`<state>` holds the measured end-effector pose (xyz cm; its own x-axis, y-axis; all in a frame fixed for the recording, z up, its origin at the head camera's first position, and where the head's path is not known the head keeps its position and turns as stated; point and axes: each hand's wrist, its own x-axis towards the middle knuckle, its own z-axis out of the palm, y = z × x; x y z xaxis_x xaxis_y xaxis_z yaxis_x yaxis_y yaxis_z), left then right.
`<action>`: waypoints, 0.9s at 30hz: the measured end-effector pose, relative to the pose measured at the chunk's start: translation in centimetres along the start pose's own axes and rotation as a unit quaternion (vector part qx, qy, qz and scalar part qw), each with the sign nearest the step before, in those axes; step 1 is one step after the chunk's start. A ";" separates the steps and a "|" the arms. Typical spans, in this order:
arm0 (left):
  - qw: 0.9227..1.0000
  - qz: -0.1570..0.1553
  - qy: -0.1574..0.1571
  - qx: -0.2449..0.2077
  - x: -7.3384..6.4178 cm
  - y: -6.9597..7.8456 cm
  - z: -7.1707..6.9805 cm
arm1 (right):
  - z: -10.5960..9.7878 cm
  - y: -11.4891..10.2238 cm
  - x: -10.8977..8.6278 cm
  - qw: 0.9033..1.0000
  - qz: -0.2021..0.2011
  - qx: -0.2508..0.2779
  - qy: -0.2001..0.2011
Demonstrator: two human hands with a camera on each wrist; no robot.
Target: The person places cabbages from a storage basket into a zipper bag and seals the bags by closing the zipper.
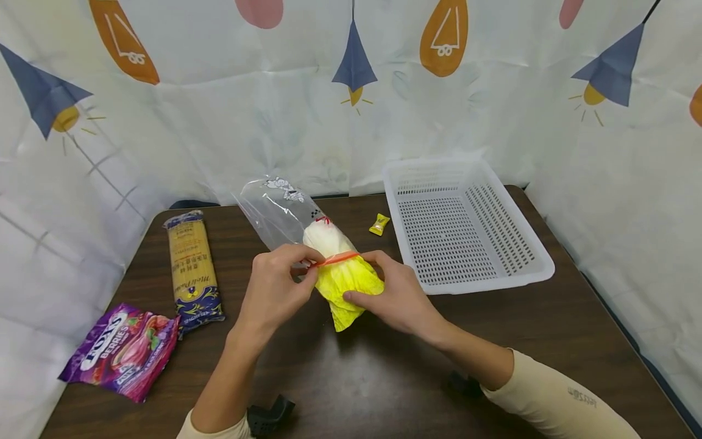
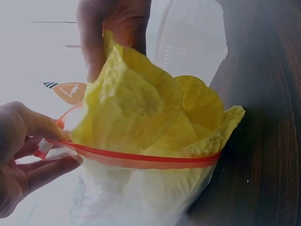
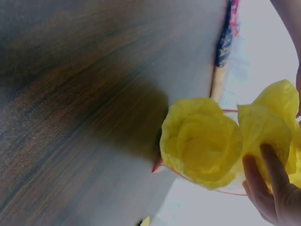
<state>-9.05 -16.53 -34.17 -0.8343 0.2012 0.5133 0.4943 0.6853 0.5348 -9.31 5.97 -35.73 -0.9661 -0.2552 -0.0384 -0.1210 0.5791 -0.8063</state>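
Observation:
In the head view, a clear zip bag [image 1: 269, 210] with a red zip strip [image 1: 337, 258] lies slanted above the table. A crinkled yellow paper-like bundle [image 1: 348, 289] sticks out of its mouth, with a white part inside the bag. My left hand [image 1: 274, 286] pinches one end of the strip, as the left wrist view of that hand [image 2: 23, 160] also shows. My right hand [image 1: 400, 299] grips the yellow bundle near the bag's other side. In the right wrist view, rounded, petal-like yellow folds [image 3: 200, 143] face the camera, beside the fingers [image 3: 273, 167].
A white perforated basket [image 1: 512, 281] stands at the back right. Left of it lies a small yellow wrapped candy [image 1: 379, 224]. A pasta pack [image 1: 194, 268] and a purple candy bag [image 1: 123, 350] lie on the left. Black objects [image 1: 270, 416] are near the table's front.

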 end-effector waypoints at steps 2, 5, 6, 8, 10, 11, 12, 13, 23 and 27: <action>1.000 0.005 -0.004 -0.001 0.0 0.0 0.0 | 0.2 0.1 0.1 1.000 -0.019 -0.006 0.013; 1.000 0.012 -0.010 -0.001 0.0 -0.1 0.1 | 0.5 0.2 0.3 0.999 -0.042 -0.007 0.023; 1.000 0.015 -0.011 0.000 0.0 -0.1 0.1 | 0.6 0.3 0.4 0.999 -0.046 -0.005 0.023; 1.000 0.017 -0.014 0.003 0.0 -0.2 0.1 | 0.7 0.4 0.7 0.998 -0.051 -0.002 0.021; 1.000 0.017 -0.016 0.006 0.1 -0.2 0.1 | 0.9 0.6 1.0 0.998 -0.052 -0.006 0.019; 1.000 0.016 -0.016 0.008 0.1 -0.2 0.1 | 0.9 0.8 1.1 0.999 -0.050 -0.008 0.019; 1.000 0.015 -0.016 0.011 0.1 -0.2 0.1 | 0.9 0.9 1.2 0.999 -0.048 -0.010 0.019; 1.000 0.013 -0.015 0.013 0.1 -0.2 0.1 | 1.0 1.0 1.3 0.999 -0.046 -0.011 0.021; 1.000 0.001 0.014 0.018 0.1 0.0 0.1 | 0.9 1.3 1.3 0.998 -0.059 -0.020 0.022; 0.999 -0.002 0.033 0.019 0.0 0.0 0.1 | 0.6 1.4 0.9 0.996 -0.085 -0.007 0.026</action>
<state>-9.05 -16.46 -34.26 -0.8180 0.1528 0.5546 0.4800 0.7126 0.5117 -10.22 6.05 -37.26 -0.9417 -0.3106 0.1292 -0.2871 0.5419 -0.7899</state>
